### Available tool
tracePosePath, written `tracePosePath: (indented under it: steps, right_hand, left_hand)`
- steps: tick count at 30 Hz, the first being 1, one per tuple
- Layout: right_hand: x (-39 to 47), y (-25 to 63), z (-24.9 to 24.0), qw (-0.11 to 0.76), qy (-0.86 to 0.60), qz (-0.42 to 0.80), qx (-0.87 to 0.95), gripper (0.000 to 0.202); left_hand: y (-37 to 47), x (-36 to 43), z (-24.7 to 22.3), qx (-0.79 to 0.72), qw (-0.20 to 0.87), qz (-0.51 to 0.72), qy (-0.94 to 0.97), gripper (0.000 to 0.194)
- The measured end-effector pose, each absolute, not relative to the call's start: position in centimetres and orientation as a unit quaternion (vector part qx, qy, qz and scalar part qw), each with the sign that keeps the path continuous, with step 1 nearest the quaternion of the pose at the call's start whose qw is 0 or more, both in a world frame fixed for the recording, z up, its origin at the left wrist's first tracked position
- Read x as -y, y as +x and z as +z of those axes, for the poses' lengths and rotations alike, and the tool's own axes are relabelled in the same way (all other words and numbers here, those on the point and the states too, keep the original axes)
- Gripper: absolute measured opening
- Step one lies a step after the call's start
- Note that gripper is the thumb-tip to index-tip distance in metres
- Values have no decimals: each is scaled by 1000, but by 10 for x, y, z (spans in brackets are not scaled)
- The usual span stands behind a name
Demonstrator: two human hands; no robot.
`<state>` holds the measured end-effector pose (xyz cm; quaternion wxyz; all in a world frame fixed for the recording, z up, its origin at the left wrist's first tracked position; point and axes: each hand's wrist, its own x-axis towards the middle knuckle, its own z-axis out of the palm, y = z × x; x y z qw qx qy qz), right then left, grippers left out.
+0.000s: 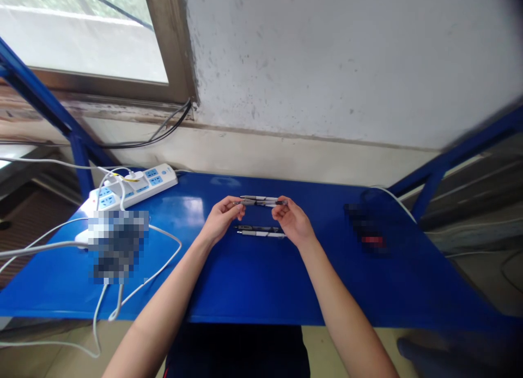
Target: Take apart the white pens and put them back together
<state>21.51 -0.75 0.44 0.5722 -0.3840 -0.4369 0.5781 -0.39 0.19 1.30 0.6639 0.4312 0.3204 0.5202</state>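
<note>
A pen (261, 202) with a grey and white barrel is held level between my two hands. My left hand (225, 217) pinches its left end. Around the right end, the fingers of my right hand (293, 219) are closed. Just behind it shows another similar pen (255, 197), partly overlapped; whether it is touched by the fingers I cannot make out. Closer to me, a dark pen (255, 227) and a white-barrelled pen (257, 234) lie side by side on the blue table (253, 280), their right ends near my right wrist.
At the back left a white power strip (157, 179) carries plugs and white cables (180, 247) that loop over the table. A blurred-out object (120, 247) lies in front of it. Another pixelated dark and red item (368, 233) is on the right. Blue frame bars (441, 171) rise at both sides.
</note>
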Motion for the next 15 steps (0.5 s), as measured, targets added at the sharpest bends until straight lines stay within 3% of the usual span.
tracePosePath:
  steps: [15]
  right_hand:
    - [12, 211, 11, 592, -307, 649, 367, 19]
  left_hand:
    - [-11, -4, 5, -366, 609, 492, 504, 27]
